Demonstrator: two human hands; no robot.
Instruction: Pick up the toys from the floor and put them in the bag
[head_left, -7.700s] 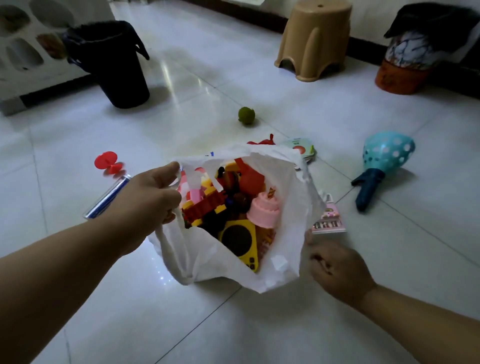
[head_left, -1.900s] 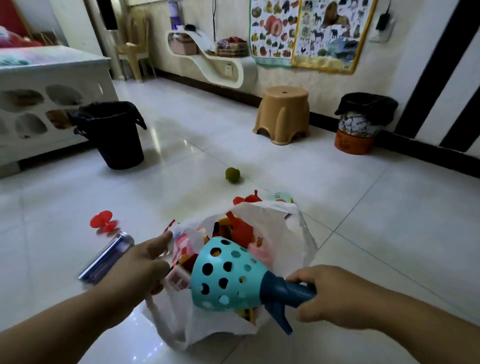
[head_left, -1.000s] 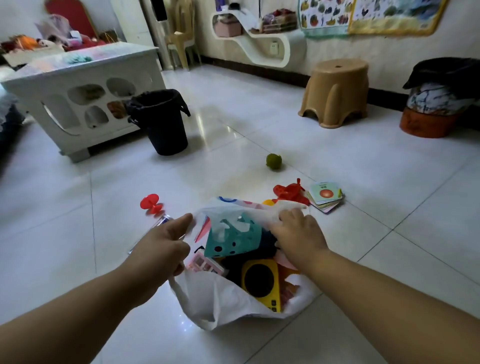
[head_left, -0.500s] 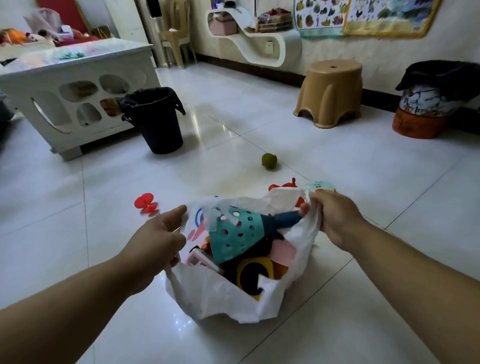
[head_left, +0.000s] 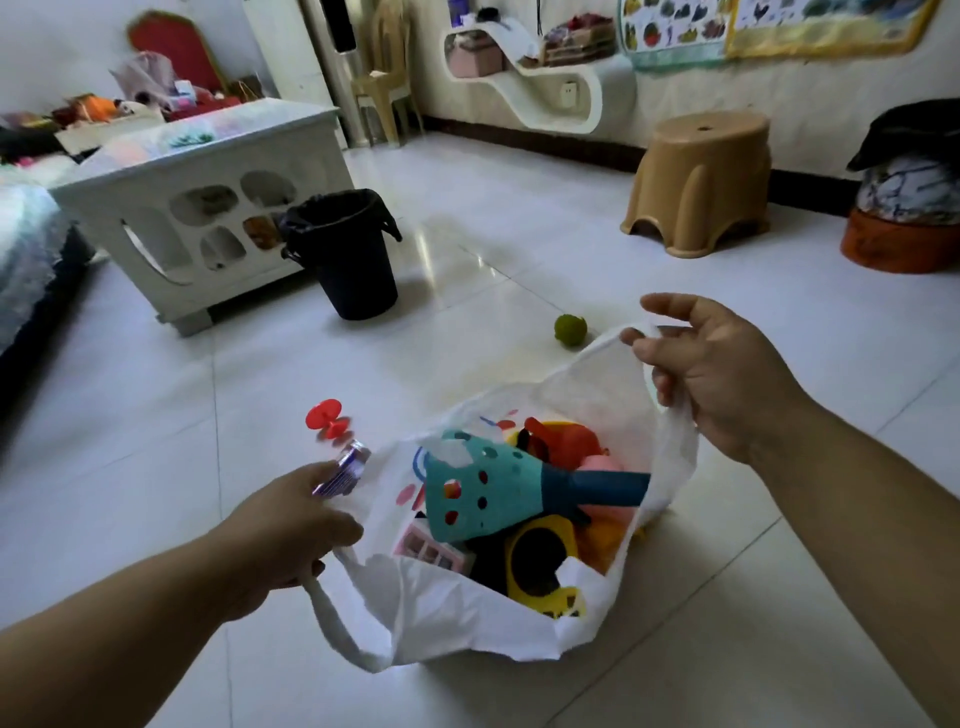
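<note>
A white plastic bag (head_left: 452, 613) sits on the tiled floor, held wide. My left hand (head_left: 291, 530) grips its near-left rim by the handle. My right hand (head_left: 711, 374) holds the far-right handle lifted between thumb and fingers. Inside lies a teal perforated cone toy with a dark blue handle (head_left: 493, 493) on top of a yellow toy (head_left: 540, 566), a pink piece (head_left: 431, 545) and red pieces (head_left: 566, 447). On the floor outside lie a green ball (head_left: 570, 329), a red spool-shaped toy (head_left: 327, 418) and a shiny tube (head_left: 345, 467) partly behind my left hand.
A black bin (head_left: 345, 254) stands ahead left, next to a white cut-out cabinet (head_left: 197, 208). A tan plastic stool (head_left: 701, 182) and an orange-based basket (head_left: 904, 208) stand by the far wall. A bed edge (head_left: 26, 249) is at the far left.
My right hand has lifted the bag's right handle up and outward, widening the mouth. The teal cone toy has settled lower inside. The card stack and red toy behind the bag are hidden now.
</note>
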